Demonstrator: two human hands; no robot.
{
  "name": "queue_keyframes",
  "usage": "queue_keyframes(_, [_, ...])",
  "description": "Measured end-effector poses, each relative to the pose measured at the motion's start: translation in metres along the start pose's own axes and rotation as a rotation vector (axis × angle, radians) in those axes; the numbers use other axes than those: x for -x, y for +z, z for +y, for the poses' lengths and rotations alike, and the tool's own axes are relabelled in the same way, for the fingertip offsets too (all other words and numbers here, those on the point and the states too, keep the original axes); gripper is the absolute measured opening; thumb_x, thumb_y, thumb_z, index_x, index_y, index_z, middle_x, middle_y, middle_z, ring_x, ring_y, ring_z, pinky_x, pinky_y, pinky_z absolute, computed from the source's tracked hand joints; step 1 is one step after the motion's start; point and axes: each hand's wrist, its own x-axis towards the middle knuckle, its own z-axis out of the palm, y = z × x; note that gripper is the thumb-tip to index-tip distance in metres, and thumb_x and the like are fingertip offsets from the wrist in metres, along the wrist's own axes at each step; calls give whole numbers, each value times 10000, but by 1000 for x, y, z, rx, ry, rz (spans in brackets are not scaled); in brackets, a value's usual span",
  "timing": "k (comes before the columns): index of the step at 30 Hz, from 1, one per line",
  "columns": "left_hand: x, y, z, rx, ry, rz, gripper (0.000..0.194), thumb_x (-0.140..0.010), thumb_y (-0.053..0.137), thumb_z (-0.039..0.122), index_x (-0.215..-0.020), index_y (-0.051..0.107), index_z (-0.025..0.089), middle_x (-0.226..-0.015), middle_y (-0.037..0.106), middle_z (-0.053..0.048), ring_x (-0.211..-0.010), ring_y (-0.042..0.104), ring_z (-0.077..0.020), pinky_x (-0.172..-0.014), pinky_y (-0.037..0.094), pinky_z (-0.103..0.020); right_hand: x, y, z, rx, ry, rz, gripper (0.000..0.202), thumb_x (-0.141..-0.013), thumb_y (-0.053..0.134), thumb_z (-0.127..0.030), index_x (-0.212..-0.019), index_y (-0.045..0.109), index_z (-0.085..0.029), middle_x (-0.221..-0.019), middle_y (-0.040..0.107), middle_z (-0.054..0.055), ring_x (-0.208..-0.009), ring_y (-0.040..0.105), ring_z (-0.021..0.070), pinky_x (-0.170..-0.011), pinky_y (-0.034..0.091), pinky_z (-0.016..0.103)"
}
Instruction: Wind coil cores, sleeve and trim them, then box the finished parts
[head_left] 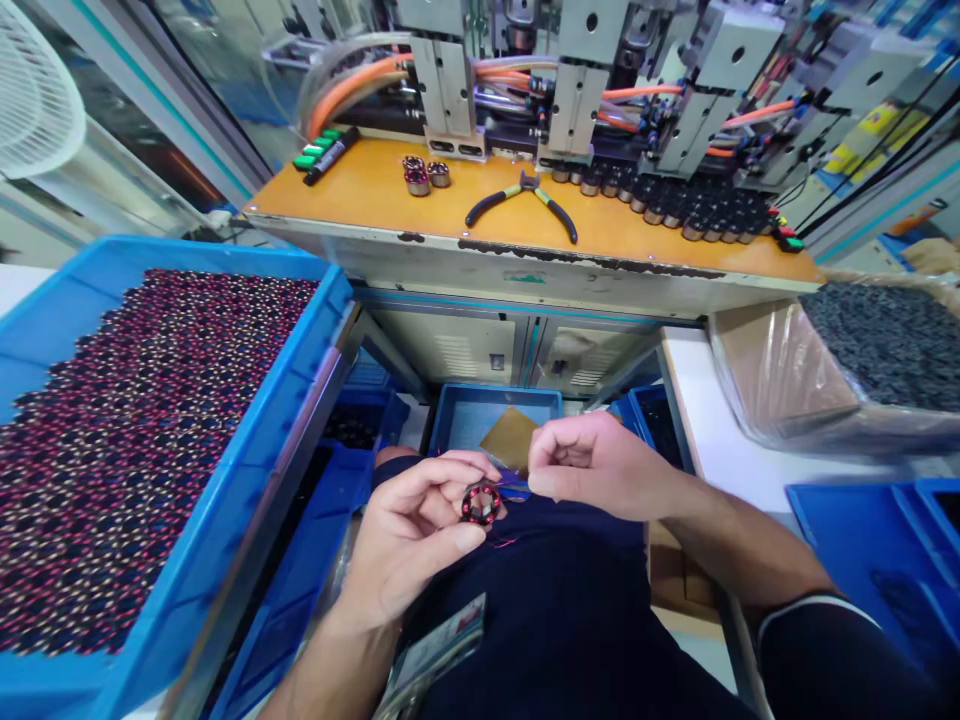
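Observation:
My left hand (420, 525) holds a small round wound core (481, 503) between thumb and fingers, its red windings facing up. Just to the right, my right hand (592, 465) is closed in a pinch, apart from the core. Thin wires run between the core and the pinched fingertips; what exactly those fingertips grip is too small to tell. Behind both hands lies a blue tray (498, 393) with a brownish flat piece (510, 438) in it.
A blue bin (247, 440) full of wound cores stands at left. Pliers (525, 196) and several cores lie on the orange bench (360, 190) under machine heads. A plastic-lined box (787, 370) of dark parts sits at right.

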Motion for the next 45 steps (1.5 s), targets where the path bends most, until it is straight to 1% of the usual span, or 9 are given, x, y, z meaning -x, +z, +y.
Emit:
queue_keyframes(6, [2,3,1,-66,-4,-43,230,-710,850,256,-929,796,210,-976,745,-120,-781,728,-204,-655,623,-300,1,0,-8,64,-61,-37,158,-823,693,-261,-764,639,-125,-716,622,-19,-662,543,72,-641,436,203])
queue_keyframes(11, [5,2,5,-30,-70,-105,244,-719,844,260,-958,806,225,-998,744,-125,-735,724,-186,-627,620,-288,1,-16,-3,170,-89,-49,165,-870,667,-278,-828,644,-120,-765,625,0,-678,559,80,-663,465,215])
queue_keyframes(14, [5,5,9,6,-114,-176,245,-720,844,277,-960,812,238,-976,761,-114,-706,729,-186,-621,625,-294,-6,-21,-13,280,-385,-137,205,-918,636,-239,-1078,658,-113,-1152,658,104,-1023,627,144,-896,507,282])
queue_keyframes(16, [3,10,12,30,-150,-224,263,-726,839,274,-986,812,249,-912,774,-97,-683,730,-188,-604,624,-296,-13,-20,-22,386,-594,-264,235,-956,584,-188,-1166,642,-102,-1357,578,146,-1258,545,171,-1068,434,328])
queue_keyframes(19, [2,15,14,87,-196,-278,299,-743,825,260,-1041,804,262,-727,759,-53,-602,706,-176,-569,611,-294,-22,-17,-35,539,-718,-434,196,-983,538,-154,-1118,666,-90,-1258,649,139,-1210,575,155,-1106,395,323])
queue_keyframes(24, [3,16,16,158,-327,-313,365,-725,838,225,-1086,789,232,-806,782,-56,-633,696,-145,-605,585,-239,-27,-19,-46,756,-626,-524,160,-975,556,-143,-989,715,-125,-1035,662,78,-979,586,129,-972,432,281])
queue_keyframes(27, [4,14,15,217,-378,-341,305,-729,837,211,-1032,802,220,-824,785,-44,-661,687,-109,-640,550,-172,-27,-21,-52,806,-593,-581,200,-949,551,-73,-996,730,-149,-1036,624,68,-997,551,131,-962,422,268])
queue_keyframes(32, [3,13,11,297,-429,-374,282,-745,827,186,-1020,801,239,-793,778,-17,-659,670,-73,-631,505,-116,-29,-20,-56,886,-568,-632,145,-936,601,-118,-938,743,-147,-1067,609,76,-1021,527,145,-996,407,282])
queue_keyframes(45, [7,16,12,236,-421,-391,289,-731,836,191,-1016,804,227,-736,746,-13,-617,627,-62,-636,519,-131,-24,-12,-56,922,-478,-639,225,-958,539,-118,-766,655,-125,-866,616,44,-836,516,129,-894,419,261])
